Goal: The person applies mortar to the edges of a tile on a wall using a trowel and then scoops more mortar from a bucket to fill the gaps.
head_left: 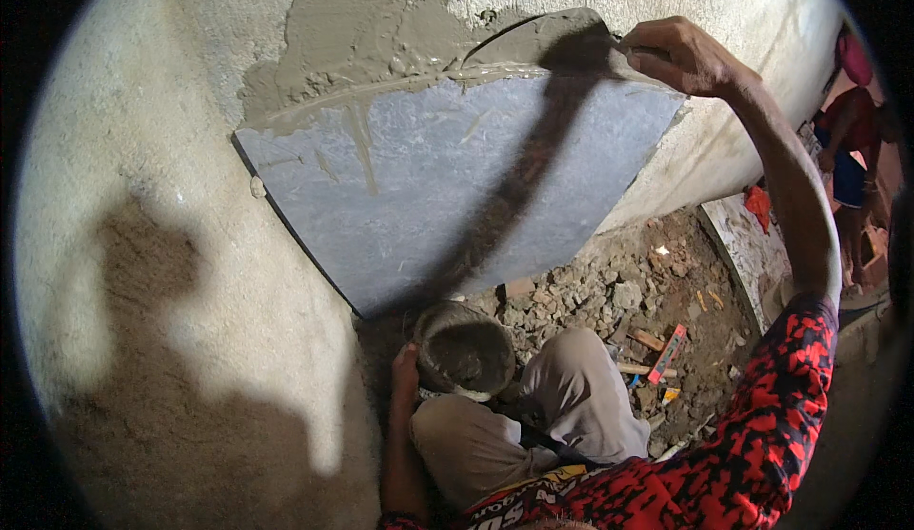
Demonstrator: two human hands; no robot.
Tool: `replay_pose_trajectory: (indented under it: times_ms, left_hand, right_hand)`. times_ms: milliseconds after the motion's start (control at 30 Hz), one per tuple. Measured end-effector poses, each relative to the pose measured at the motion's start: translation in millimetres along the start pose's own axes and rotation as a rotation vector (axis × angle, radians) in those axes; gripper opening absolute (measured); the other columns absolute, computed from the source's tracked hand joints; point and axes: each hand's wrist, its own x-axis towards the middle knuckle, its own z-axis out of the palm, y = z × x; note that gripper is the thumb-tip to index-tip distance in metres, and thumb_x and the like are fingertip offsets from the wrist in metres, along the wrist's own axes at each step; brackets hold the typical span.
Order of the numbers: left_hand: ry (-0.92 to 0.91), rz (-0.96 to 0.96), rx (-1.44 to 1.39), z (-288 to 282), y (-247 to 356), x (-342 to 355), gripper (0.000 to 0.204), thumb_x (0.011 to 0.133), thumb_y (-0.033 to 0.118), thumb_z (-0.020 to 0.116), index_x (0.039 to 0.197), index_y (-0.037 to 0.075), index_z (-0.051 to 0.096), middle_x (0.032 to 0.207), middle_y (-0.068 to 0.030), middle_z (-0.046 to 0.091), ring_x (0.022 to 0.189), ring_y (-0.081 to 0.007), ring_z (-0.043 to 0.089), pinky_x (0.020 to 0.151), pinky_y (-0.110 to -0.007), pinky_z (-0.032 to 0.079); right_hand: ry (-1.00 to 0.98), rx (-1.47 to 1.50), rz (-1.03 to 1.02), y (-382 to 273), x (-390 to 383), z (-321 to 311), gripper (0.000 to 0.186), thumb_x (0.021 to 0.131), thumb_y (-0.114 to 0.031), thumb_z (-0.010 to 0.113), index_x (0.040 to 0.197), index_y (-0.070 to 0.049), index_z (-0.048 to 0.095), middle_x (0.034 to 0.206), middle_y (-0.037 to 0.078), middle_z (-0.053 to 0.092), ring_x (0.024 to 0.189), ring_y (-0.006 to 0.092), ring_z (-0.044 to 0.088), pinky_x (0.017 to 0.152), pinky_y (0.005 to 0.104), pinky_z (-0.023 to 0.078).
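Note:
My right hand [681, 54] is closed on a trowel at the upper right; its mortar-smeared blade [519, 49] lies along the top edge of a grey slab [400, 178] against the rough pale wall [143, 82]. Wet grey mortar [352, 30] is spread on the wall above the slab, with drips down its face. Below the slab, my left hand [406, 366] grips the side of a round, mortar-stained bowl [486, 340] beside my bent knees. The bowl's inside is dark. My right arm casts a shadow across the slab.
Broken rubble [581, 292] covers the ground right of my knees, with a red spirit level [668, 353] on it. A pale board [738, 244] leans at the right, near a red cloth [757, 206]. Another person [843, 149] in red and blue stands at the far right edge.

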Motion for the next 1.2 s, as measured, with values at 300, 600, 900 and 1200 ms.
replay_pose_trajectory:
  times_ms: [300, 600, 900, 1200]
  left_hand:
    - [0.004, -0.060, 0.087, -21.3, -31.6, 23.7, 0.037, 0.096, 0.037, 0.050, 0.099, 0.003, 0.063, 0.088, -0.0010, 0.058, 0.079, -0.0135, 0.050, 0.072, -0.030, 0.042]
    - [0.059, -0.290, 0.161, 17.8, -18.9, 11.3, 0.050, 0.095, 0.045, 0.047, 0.116, 0.002, 0.058, 0.109, -0.0125, 0.061, 0.099, -0.0241, 0.055, 0.087, -0.036, 0.041]
    - [0.028, -0.174, 0.118, -21.1, -69.2, 44.3, 0.064, 0.086, 0.058, 0.056, 0.116, 0.002, 0.058, 0.101, -0.0107, 0.060, 0.094, -0.0234, 0.056, 0.070, -0.039, 0.045]
    - [0.020, -0.091, 0.055, -10.1, -35.0, 11.1, 0.068, 0.087, 0.061, 0.052, 0.116, 0.000, 0.057, 0.101, -0.0104, 0.059, 0.086, -0.0226, 0.054, 0.071, -0.040, 0.045]
  right_hand:
    - [-0.050, -0.147, -0.053, -24.5, 38.5, -49.7, 0.021, 0.081, -0.013, 0.064, 0.092, 0.004, 0.064, 0.080, 0.017, 0.065, 0.074, 0.0307, 0.064, 0.068, 0.0403, 0.052]
    - [-0.519, -0.532, 0.305, -73.2, 82.7, -99.1, 0.023, 0.075, -0.021, 0.054, 0.076, -0.003, 0.069, 0.071, 0.017, 0.065, 0.058, 0.0281, 0.059, 0.059, 0.0417, 0.048]
    - [-0.501, -0.519, 0.265, -93.3, 104.6, -100.9, 0.023, 0.072, -0.026, 0.062, 0.078, -0.005, 0.070, 0.072, 0.016, 0.065, 0.070, 0.0270, 0.062, 0.064, 0.0417, 0.047]
    - [-0.467, -0.488, 0.273, -56.4, 80.2, -87.8, 0.026, 0.074, -0.030, 0.062, 0.087, -0.010, 0.072, 0.078, 0.013, 0.068, 0.073, 0.0276, 0.065, 0.067, 0.0415, 0.049]
